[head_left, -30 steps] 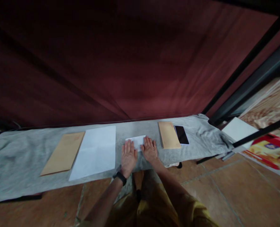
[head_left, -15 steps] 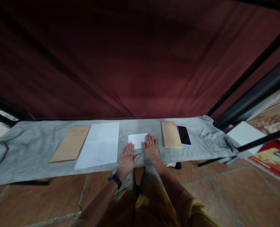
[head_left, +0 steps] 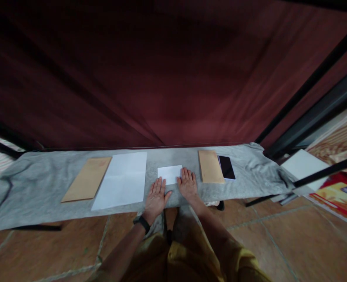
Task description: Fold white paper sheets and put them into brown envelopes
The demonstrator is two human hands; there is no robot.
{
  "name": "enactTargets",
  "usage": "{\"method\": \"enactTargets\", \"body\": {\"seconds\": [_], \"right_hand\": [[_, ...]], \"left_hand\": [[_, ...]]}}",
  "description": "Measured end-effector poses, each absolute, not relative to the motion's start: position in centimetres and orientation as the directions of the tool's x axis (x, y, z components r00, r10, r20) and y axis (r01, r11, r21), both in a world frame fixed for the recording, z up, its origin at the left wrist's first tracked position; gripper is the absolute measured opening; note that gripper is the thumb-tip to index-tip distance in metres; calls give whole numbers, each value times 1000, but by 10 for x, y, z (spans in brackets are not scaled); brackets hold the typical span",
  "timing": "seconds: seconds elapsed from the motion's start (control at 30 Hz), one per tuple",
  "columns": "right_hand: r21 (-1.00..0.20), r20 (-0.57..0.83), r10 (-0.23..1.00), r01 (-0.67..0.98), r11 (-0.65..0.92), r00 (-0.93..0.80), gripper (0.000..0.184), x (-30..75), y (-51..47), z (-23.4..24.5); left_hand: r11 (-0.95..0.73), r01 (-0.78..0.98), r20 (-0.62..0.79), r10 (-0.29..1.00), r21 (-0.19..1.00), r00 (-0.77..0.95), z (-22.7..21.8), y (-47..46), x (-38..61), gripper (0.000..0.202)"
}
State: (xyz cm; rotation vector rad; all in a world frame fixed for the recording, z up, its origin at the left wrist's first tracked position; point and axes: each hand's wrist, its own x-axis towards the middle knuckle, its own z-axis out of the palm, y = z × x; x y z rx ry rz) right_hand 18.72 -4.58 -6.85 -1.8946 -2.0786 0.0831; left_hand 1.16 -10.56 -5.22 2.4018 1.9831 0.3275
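Observation:
A small folded white paper [head_left: 169,174] lies on the grey cloth [head_left: 29,192]. My right hand [head_left: 187,185] rests flat and open at the paper's right lower corner, fingertips touching it. Just below the paper's left corner, my left hand [head_left: 156,197] lies flat and open on the cloth, a black band on its wrist. A large white sheet [head_left: 121,180] and a brown envelope [head_left: 87,178] lie to the left. A second brown envelope [head_left: 210,166] and a black phone [head_left: 226,167] lie to the right.
A dark red curtain [head_left: 161,78] hangs behind the cloth. Terracotta floor tiles [head_left: 279,243] show in front. At the right stand black metal bars [head_left: 314,82], a white board [head_left: 301,164] and a red and yellow printed package [head_left: 342,196].
My left hand slid off the folded paper toward me and now lies on the cloth below it. The view shifted slightly; my right hand stays at the paper's corner.

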Motion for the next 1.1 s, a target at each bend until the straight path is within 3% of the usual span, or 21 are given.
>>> {"method": "enactTargets", "body": {"seconds": [0.4,0.53,0.63,0.7,0.93,1.1], "right_hand": [[-291,297,955,954,71,19,53,197,-52,-66],[-355,359,925,899,257,-123,52,181,-45,-63],[-360,325,895,835,416,-305,45,167,-41,-63],[-333,286,889,832,443,-358,42,164,-42,-64],[-306,301,949,933,191,-95,47,191,-48,-64],[-365,224,972,931,16,71,36,191,-45,-51]], "left_hand": [[-195,967,280,949,165,144,-65,-105,12,68],[-335,924,297,915,184,272,-61,-103,24,60],[-375,908,256,911,187,324,-62,-102,29,58],[-371,909,250,914,190,321,-64,-104,28,59],[-338,920,278,919,199,278,-66,-114,11,66],[-312,922,294,925,229,240,-68,-117,10,67]]}}
